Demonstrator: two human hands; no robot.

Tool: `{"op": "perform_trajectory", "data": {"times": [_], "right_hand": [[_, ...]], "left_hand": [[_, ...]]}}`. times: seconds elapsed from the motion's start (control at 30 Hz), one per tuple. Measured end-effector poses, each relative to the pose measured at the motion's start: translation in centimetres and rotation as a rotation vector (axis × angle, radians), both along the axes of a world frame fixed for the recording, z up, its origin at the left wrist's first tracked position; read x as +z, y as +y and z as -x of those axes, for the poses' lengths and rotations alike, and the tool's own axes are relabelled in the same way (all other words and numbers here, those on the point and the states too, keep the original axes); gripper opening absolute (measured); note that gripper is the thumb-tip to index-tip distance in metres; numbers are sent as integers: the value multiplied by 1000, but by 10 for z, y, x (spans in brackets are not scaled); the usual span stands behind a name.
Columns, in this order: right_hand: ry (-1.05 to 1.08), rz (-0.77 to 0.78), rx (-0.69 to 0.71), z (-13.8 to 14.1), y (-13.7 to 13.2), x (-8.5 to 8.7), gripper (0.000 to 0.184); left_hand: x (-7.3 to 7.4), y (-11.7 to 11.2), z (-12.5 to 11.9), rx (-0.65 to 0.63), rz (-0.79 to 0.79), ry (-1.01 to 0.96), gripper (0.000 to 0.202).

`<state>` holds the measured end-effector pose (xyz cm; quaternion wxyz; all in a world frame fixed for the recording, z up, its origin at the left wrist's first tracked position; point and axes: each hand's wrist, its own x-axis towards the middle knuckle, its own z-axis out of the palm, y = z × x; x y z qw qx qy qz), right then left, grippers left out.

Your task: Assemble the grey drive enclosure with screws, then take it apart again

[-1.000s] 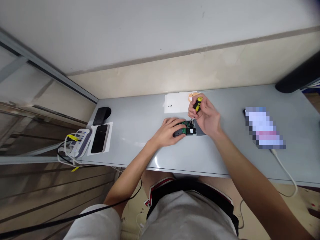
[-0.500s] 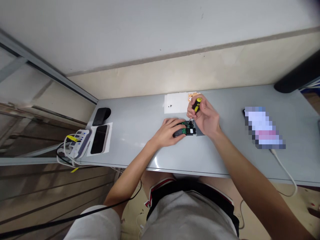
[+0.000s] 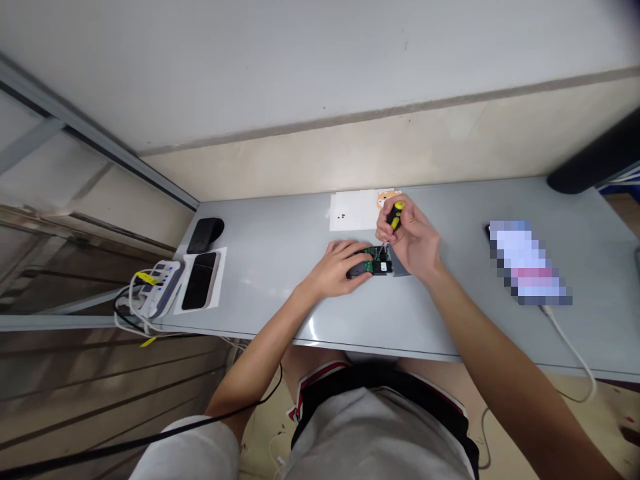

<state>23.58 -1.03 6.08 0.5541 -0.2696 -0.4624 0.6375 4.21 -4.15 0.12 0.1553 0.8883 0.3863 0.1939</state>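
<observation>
An opened black device with a green circuit board lies on the grey table; its exact kind I cannot make out. My left hand grips its left end, fingers over the top and thumb along the near side. In my right hand is a screwdriver with a black and yellow handle. Its thin metal shaft slants down to the right part of the device, where the tip is too small to see clearly. A dark grey flat piece lies beside the device, partly hidden under my right hand.
Behind the device lies a white sheet with small dark bits, probably screws, and an orange cartoon animal. To the left are a black phone on white paper, a black case and a power strip. A cabled phone, screen blurred, lies right.
The camera view has shifted slightly, so the table sits a little lower. Both hands keep nearly the same places, with the screwdriver still angled down at the device.
</observation>
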Motion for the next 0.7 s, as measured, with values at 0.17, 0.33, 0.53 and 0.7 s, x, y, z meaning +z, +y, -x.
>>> {"op": "perform_trajectory", "data": {"times": [0.17, 0.33, 0.53, 0.7], "right_hand": [[-2, -9, -14, 0, 0, 0, 46], [3, -4, 13, -1, 1, 1, 42], [-5, -14, -14, -2, 1, 2, 46], [-23, -6, 38, 0, -1, 1, 47]], "left_hand": [[0, 0, 0, -2, -10, -11, 26], [0, 0, 0, -6, -12, -13, 26], [0, 0, 0, 5, 3, -11, 28], [0, 0, 0, -3, -5, -10, 28]]}}
